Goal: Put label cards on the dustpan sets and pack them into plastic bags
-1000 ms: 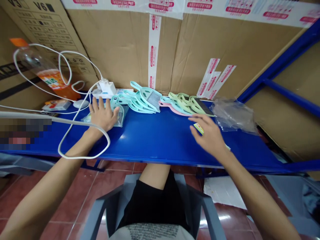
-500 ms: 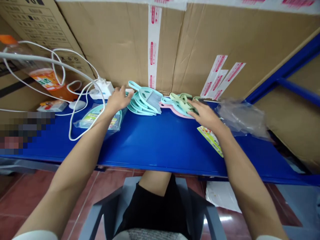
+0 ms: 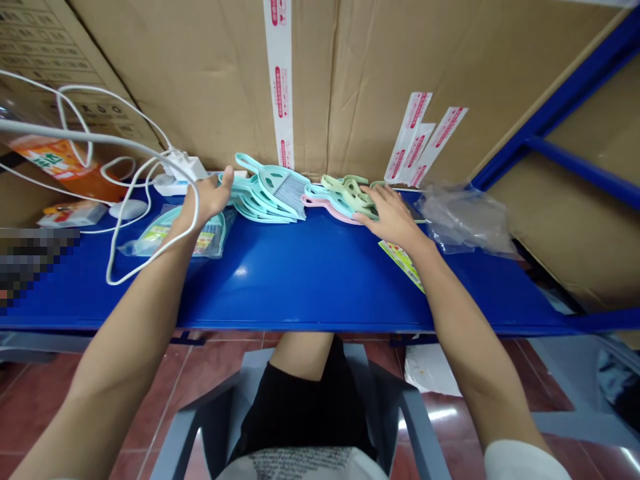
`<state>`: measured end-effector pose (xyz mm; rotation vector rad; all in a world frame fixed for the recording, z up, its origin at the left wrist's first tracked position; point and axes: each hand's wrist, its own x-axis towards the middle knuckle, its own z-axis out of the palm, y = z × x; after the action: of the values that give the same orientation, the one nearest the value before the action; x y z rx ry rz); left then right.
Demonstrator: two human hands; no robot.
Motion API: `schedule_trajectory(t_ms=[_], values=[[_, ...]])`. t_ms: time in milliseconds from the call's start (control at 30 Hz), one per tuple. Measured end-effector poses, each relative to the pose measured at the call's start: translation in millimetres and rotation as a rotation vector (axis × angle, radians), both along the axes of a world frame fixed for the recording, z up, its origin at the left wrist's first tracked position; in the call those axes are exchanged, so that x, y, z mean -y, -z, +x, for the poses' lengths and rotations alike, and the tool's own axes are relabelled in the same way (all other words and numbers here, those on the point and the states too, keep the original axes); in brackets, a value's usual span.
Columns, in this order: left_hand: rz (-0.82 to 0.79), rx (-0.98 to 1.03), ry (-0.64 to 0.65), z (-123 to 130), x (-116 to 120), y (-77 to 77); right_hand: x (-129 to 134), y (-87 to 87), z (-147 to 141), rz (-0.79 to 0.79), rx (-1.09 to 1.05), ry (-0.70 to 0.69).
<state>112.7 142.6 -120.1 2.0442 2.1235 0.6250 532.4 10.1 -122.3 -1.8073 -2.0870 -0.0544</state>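
A stack of mint-green dustpans (image 3: pixel 260 208) lies toward the back of the blue table, with a grey-bristled brush (image 3: pixel 291 192) on top. At its left end is my left hand (image 3: pixel 207 199), thumb raised and apart, some fingers hidden; nothing shows in its grasp. Beneath my left wrist sits a dustpan set in a clear bag (image 3: pixel 213 241). My right hand (image 3: pixel 393 215) rests with spread fingers at the right side of light-green dustpans (image 3: pixel 350 192). Under these are a pale blue dustpan (image 3: pixel 323 194) and a pink dustpan (image 3: pixel 331 208).
White cables (image 3: pixel 120 141) loop over my left forearm from a power strip (image 3: pixel 183 170). An orange drink bottle (image 3: pixel 65 167) stands at left. Clear plastic bags (image 3: pixel 465 217) and a printed card (image 3: pixel 401 262) lie at right. A large cardboard box (image 3: pixel 345 87) walls the back.
The view has shifted, moving the scene slightly left. My left hand has drawn a little left of the mint stack, its thumb now up. My right hand stays by the green dustpans.
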Motion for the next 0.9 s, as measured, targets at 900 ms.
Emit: schedule_trajectory(t_ms=[900], values=[[0.040,-0.045,0.022,17.8,11.8,-2.8,-21.6,-18.5,-60.0,0.116,0.429,-0.095]])
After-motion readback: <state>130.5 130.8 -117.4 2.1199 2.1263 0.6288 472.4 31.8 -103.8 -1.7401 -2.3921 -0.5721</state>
